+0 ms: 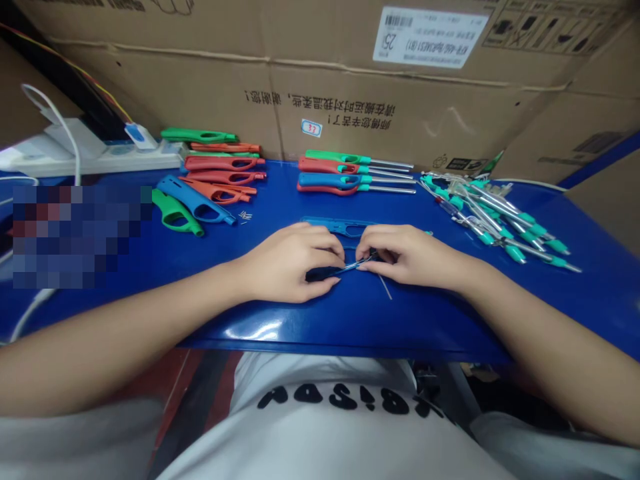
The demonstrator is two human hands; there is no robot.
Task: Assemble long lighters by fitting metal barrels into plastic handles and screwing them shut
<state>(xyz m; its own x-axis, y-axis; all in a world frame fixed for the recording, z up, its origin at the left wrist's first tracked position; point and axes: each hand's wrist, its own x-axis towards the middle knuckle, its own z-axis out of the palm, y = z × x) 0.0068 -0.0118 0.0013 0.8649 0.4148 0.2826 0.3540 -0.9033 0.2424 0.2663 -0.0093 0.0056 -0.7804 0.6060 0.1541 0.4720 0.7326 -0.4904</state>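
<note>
Both hands meet low over the blue table. My left hand (pixel 295 260) is curled around a narrow dark blue piece (pixel 325 273), mostly hidden under the fingers. A thin silvery edge runs from it into the pinched fingers of my right hand (pixel 407 257). Below the right fingers a thin pale wire (pixel 385 287) sticks out onto the table. Just behind the hands lies a blue lighter handle shell (pixel 335 224) with an oval trigger opening. What the right fingertips grip exactly is partly hidden.
Green, red, orange and blue handle shells (pixel 225 163) are piled back left, with small metal pins (pixel 245 216) beside them. Several long-nosed lighters (pixel 327 183) lie at centre back. Metal tubes with teal ends (pixel 500 213) are heaped right. A cardboard box (pixel 200 87) stands behind; a power strip (pixel 145 160) lies left.
</note>
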